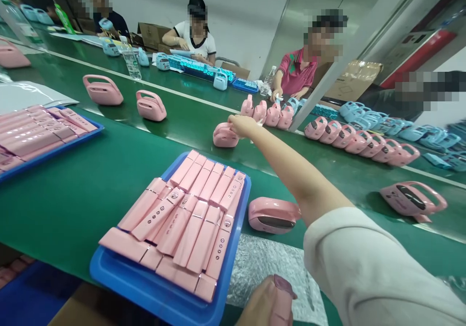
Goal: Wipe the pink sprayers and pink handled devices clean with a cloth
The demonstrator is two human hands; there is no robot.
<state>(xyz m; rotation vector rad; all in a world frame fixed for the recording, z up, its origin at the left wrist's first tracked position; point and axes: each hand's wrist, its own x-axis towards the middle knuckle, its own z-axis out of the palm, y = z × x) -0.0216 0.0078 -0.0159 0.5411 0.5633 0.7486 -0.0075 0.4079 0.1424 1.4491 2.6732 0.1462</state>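
My right hand (244, 126) reaches far forward across the table. Its fingers are closed at the handle end of a pink handled device (224, 137) on the green surface. At the bottom edge, my left hand (257, 304) is partly out of view, closed around a pink bar-shaped piece (281, 306) with a darker end. Beside it lies a sheet of bubble wrap (276, 263). Another pink device (273, 215), with a dark front panel, rests just beyond the wrap. To the left, a blue tray (109, 268) holds several layered pink bars (189, 219), some with printed icons.
More pink bars fill a second blue tray (83, 133) at the left. Pink devices (151, 105) stand singly and in a row (358, 141) along the table. Across it, several people sit among blue devices and water bottles (131, 61). A slanted white post (349, 59) rises at the right.
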